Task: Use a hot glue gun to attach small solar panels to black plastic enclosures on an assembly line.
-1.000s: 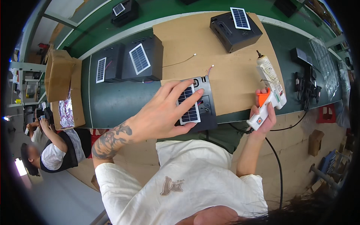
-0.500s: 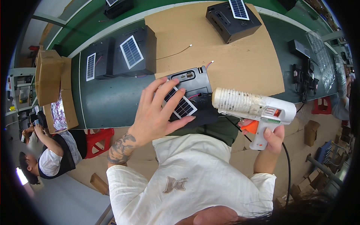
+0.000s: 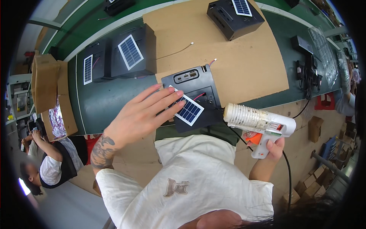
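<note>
At the near edge of the bench lies a black plastic housing point(image 3: 202, 81) with a recessed port panel and a thin red wire. A small white-framed solar panel point(image 3: 191, 112) sits tilted on the housing's near part. My left hand point(image 3: 143, 110) reaches over from the left, fingers stretched out, the fingertips at the panel's left edge. In my right hand point(image 3: 275, 148) is a white hot glue gun point(image 3: 284, 128) with an orange trigger and a wrapped, stained barrel. Its nozzle end is just right of the housing's near corner.
Black boxes with solar panels stand at the left point(image 3: 134, 65) and far right point(image 3: 234, 23) of a cardboard sheet point(image 3: 248, 65). Black adapters and cables point(image 3: 308, 76) lie right. An open carton point(image 3: 68, 103) stands left, near a seated person point(image 3: 53, 160). The gun's cord point(image 3: 289, 171) hangs down.
My left hand has flattened and shifted left, leaving more of the solar panel uncovered. The glue gun has moved slightly down, and its nozzle has come away from the wire area.
</note>
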{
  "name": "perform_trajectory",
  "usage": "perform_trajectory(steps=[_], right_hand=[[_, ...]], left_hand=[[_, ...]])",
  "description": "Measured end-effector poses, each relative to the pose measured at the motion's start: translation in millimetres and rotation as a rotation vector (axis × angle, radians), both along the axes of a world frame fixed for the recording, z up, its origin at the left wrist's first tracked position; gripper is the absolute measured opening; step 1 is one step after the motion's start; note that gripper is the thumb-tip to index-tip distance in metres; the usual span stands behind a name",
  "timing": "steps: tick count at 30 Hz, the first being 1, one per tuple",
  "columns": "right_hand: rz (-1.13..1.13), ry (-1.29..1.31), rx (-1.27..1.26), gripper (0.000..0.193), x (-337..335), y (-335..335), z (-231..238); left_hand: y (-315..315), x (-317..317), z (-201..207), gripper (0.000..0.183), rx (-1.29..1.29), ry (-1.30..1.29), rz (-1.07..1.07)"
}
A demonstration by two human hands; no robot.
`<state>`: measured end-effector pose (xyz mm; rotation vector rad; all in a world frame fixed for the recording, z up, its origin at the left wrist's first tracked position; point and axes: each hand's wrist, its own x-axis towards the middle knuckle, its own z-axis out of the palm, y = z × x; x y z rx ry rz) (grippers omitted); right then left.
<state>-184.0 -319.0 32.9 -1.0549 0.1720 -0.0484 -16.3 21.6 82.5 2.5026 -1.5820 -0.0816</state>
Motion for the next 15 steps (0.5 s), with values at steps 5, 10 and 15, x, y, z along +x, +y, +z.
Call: perform_trajectory(steps=[5, 10, 15], right_hand=[[-0.020, -0.012, -0.011, 0.065, -6.1, 3.4, 3.5], [-0.047, -0.014, -0.013, 0.066, -12.3, 7.5, 6.6], [-0.042, -0.055, -0.015, 0.070, -16.3, 20.7, 15.1]], left_hand=[[-3.2, 0.3, -9.9, 0.044, -0.056, -0.224, -0.124], [-5.9, 8.1, -10.8, 0.041, -0.215, -0.182, -0.110], [-18.2, 19.1, -32.2, 0.041, -0.473, 0.037, 0.057]])
